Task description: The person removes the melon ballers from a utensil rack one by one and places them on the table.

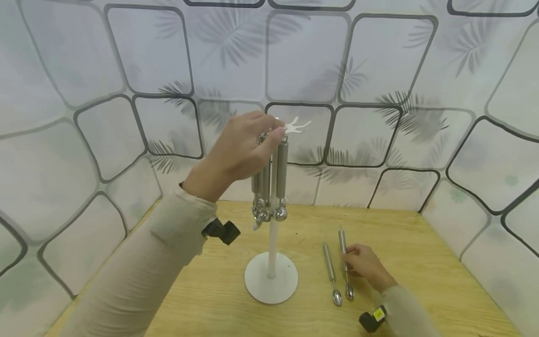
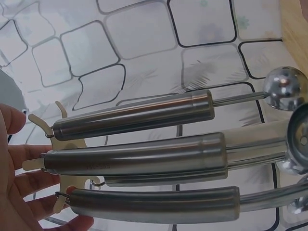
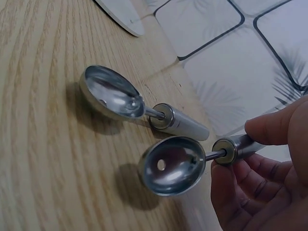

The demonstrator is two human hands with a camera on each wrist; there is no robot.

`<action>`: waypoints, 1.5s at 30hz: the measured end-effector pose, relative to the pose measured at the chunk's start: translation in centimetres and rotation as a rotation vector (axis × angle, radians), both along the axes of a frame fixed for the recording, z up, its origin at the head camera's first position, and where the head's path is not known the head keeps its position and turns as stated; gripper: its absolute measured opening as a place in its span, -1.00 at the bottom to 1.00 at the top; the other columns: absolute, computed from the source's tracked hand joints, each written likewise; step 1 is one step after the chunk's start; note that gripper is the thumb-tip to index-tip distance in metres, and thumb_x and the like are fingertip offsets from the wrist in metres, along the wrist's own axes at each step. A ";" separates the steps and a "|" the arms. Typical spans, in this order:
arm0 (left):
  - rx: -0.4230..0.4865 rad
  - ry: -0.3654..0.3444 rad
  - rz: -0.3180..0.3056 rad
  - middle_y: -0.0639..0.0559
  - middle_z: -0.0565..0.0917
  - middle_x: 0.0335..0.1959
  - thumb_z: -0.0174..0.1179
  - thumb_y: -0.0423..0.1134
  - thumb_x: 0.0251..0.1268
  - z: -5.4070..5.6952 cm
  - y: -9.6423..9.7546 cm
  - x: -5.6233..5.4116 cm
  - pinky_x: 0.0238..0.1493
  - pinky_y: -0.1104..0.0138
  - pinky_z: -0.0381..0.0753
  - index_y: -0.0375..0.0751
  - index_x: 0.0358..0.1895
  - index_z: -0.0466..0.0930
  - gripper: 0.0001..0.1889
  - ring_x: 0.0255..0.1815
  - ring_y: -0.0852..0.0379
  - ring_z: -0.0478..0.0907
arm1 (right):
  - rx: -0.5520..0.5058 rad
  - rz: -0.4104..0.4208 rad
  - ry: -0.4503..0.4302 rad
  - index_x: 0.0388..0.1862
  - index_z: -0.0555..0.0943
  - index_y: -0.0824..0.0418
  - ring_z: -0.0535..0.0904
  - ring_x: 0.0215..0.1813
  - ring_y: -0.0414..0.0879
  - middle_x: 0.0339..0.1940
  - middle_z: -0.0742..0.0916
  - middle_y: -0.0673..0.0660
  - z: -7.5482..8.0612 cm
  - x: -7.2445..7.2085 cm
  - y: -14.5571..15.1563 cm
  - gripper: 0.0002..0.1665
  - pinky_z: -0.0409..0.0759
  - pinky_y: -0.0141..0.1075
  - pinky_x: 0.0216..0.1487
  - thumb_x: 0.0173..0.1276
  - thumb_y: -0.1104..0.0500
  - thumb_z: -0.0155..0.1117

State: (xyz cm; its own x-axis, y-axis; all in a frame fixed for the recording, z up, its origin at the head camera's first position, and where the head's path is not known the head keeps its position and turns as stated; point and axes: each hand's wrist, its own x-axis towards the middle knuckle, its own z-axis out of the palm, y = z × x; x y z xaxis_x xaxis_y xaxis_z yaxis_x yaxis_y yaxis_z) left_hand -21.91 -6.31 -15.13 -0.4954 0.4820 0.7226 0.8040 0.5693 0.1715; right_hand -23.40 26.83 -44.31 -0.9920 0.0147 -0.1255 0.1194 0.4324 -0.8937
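Pinching the handle of one steel scoop point(image 1: 342, 239) between thumb and fingers, your right grip point(image 1: 365, 265) sits at three o'clock of the white stand point(image 1: 273, 241); whether that scoop touches the bench point(image 1: 210, 309) you cannot tell. A second scoop point(image 1: 328, 258) lies on the wood just beside it, toward nine o'clock, both handles pointing to about eleven and both bowls to about five; the held one has a hole in its bowl. Your left grip point(image 1: 244, 147) has its fingers and thumb curled round the stand's branched top point(image 1: 297, 126), well above the round base point(image 1: 258, 286). Several metal utensils point(image 1: 282, 169) hang from the prongs, handles up, mostly with rounded ends down. Patterned wall covering point(image 1: 307, 61) rises behind at twelve o'clock.
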 end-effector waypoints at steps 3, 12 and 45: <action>-0.008 -0.005 0.002 -0.06 0.65 -0.06 -0.12 -0.08 0.42 0.0 0.0 0.0 0.03 0.17 0.45 -0.23 -0.03 0.66 -0.60 -0.01 0.02 0.53 | 0.040 -0.013 -0.001 0.04 0.44 0.51 0.58 -0.24 0.02 -0.24 0.61 0.25 -0.2 -0.1 -0.1 -0.60 0.64 -0.16 -0.24 0.40 0.20 0.16; -0.014 0.000 0.003 -0.06 0.65 -0.07 -0.13 -0.09 0.42 0.1 0.1 0.0 0.01 0.17 0.44 -0.25 -0.02 0.65 -0.59 -0.03 0.02 0.52 | 0.205 -0.011 0.019 -0.04 0.52 0.46 0.54 -0.35 -0.04 -0.38 0.63 0.15 -0.5 -0.2 -0.3 -0.61 0.54 -0.23 -0.34 0.37 0.13 0.20; -0.002 0.011 0.003 -0.07 0.66 -0.11 -0.11 -0.10 0.42 0.0 0.1 -0.2 -0.05 0.18 0.46 -0.25 -0.04 0.66 -0.61 -0.08 0.02 0.54 | 0.339 0.005 -0.027 -0.27 0.59 0.41 0.52 -0.50 -0.07 -0.50 0.61 0.13 -0.6 -0.2 -0.7 -0.75 0.54 -0.27 -0.46 0.27 0.19 0.28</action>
State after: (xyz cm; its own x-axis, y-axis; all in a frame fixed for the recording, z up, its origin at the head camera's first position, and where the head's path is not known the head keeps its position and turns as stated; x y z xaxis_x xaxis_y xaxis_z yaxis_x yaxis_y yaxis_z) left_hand -22.09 -6.26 -15.09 -0.4887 0.4823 0.7270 0.8041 0.5722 0.1610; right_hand -23.58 26.16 -44.89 -0.9886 0.0548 -0.1402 0.1377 0.7050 -0.6958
